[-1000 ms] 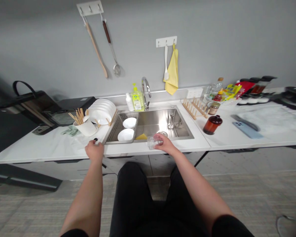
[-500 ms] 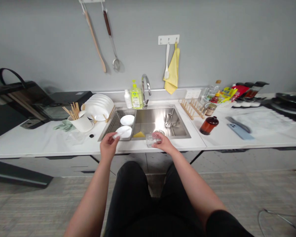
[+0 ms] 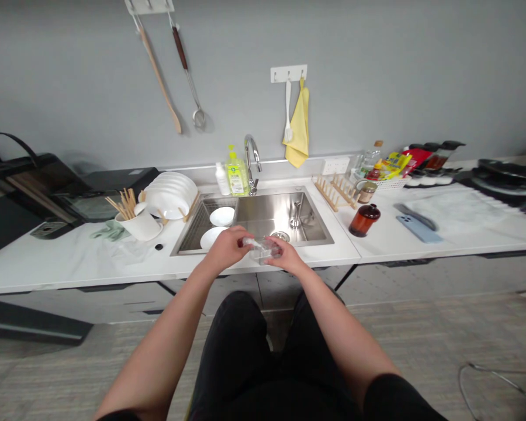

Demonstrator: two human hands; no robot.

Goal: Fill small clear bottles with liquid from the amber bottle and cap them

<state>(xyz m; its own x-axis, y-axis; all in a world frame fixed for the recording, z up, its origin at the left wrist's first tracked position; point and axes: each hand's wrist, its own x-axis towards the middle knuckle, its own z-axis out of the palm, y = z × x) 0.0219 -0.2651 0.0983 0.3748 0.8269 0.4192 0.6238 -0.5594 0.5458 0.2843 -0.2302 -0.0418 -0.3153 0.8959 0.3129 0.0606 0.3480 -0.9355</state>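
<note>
My right hand (image 3: 287,257) grips a small clear container (image 3: 260,255) in front of the sink's near edge. Its fingers are curled round the right side. My left hand (image 3: 228,249) is closed on a thin, whitish see-through piece (image 3: 249,241), possibly a lid, whose exact kind I cannot make out. That piece is held at the container's top left; whether they touch is unclear. Behind both hands lies the steel sink (image 3: 263,204). Two white bowls sit in its left side: the far bowl (image 3: 222,216) and the near bowl (image 3: 211,237), partly behind my left hand.
A faucet (image 3: 251,161) and yellow-green soap bottle (image 3: 236,175) stand behind the sink. Plates (image 3: 170,193) and a chopstick holder (image 3: 141,227) are left. To the right are a wooden rack (image 3: 336,193), an amber bottle (image 3: 364,221) and a blue phone (image 3: 418,228).
My left hand has moved right, from in front of the near bowl to the clear container, bringing the thin piece with it. My right hand keeps its hold. The view has shifted slightly.
</note>
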